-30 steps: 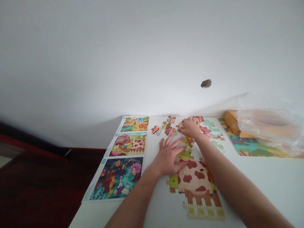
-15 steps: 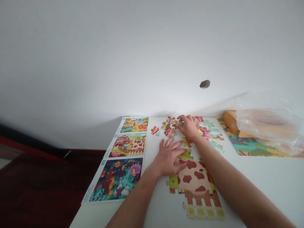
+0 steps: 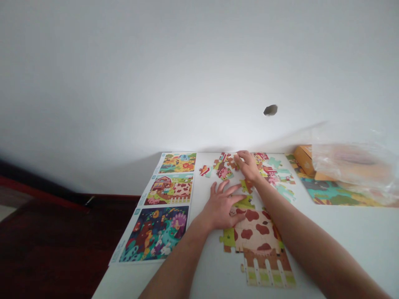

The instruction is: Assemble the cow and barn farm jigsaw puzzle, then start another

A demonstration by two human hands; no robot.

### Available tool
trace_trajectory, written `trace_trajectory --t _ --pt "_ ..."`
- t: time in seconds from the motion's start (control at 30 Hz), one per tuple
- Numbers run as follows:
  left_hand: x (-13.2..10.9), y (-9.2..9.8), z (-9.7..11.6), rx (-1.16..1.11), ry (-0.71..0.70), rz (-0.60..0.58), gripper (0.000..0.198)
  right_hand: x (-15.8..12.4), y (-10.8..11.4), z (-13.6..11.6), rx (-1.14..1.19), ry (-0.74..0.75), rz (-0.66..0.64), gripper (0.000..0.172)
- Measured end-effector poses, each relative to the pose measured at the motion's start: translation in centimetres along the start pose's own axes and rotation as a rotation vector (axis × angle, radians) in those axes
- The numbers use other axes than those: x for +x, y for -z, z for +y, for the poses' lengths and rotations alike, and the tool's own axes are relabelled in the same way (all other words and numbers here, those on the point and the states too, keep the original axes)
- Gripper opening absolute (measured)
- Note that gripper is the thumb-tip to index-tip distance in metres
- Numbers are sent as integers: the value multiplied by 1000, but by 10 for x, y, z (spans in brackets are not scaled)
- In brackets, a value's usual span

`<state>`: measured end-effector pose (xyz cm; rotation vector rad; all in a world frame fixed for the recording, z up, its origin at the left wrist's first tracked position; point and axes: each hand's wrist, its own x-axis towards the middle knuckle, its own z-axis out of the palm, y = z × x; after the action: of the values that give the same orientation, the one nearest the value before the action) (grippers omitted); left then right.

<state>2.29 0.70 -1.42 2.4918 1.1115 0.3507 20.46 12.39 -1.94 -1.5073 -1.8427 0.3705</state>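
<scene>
My left hand (image 3: 221, 207) lies with its fingers spread, the thumb on the upper left edge of the partly joined jigsaw puzzle (image 3: 258, 230), which shows a spotted cow above a white fence. Farther back, my right hand (image 3: 247, 166) is closed in a pinch at a small puzzle piece, mostly covered by the fingers. Just left of those fingertips are a brown puzzle piece (image 3: 231, 162) and a pig puzzle piece (image 3: 224, 172). Between the hands lies a green puzzle piece (image 3: 245, 202). Loose barn puzzle pieces (image 3: 272, 173) are scattered right of my right wrist.
A picture sheet (image 3: 171, 189) with three printed scenes lies along the table's left side. Clear plastic wrap (image 3: 352, 162) and an orange box (image 3: 304, 160) rest on a colourful board (image 3: 327, 193) at right. The wall (image 3: 199, 83) borders the table's back.
My right hand's fingers have drawn together and curled in at the back of the table, uncovering the brown piece beside them. My left hand stays in place.
</scene>
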Motion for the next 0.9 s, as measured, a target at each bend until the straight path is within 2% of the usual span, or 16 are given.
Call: trace_trajectory --t 0.1,0.17,0.27,0.3,0.37,0.43,0.5,0.6,0.73,0.83,0.9 --pt "0 0 0 1 12 12 58 -2 19 -15 233 -123 119 38" --pt "0 -2 -1 7 23 29 57 -15 35 -27 460 -173 65 37" --pt "0 -6 -3 28 39 68 55 -56 56 -42 635 -139 -105 53" --pt "1 -7 -3 33 44 86 54 -73 60 -43 622 -122 -171 51" --pt "1 -8 -3 37 48 114 53 -107 63 -42 509 -84 -247 33" --pt "1 -7 -3 34 40 127 53 -133 61 -35 301 -89 -218 24" --pt "1 -5 -2 32 28 129 54 -147 60 -26 155 -106 -206 25" --pt "1 -4 -2 42 21 127 51 -148 64 -20 -53 -5 -267 33" --pt "-1 -5 -5 39 10 147 40 -140 81 -23 -146 209 -469 39" --pt "-1 -6 -8 26 -10 166 39 -138 92 -26 -162 243 -492 26" --pt "-2 -6 -9 21 -20 170 40 -138 97 -26 -225 236 -505 28"
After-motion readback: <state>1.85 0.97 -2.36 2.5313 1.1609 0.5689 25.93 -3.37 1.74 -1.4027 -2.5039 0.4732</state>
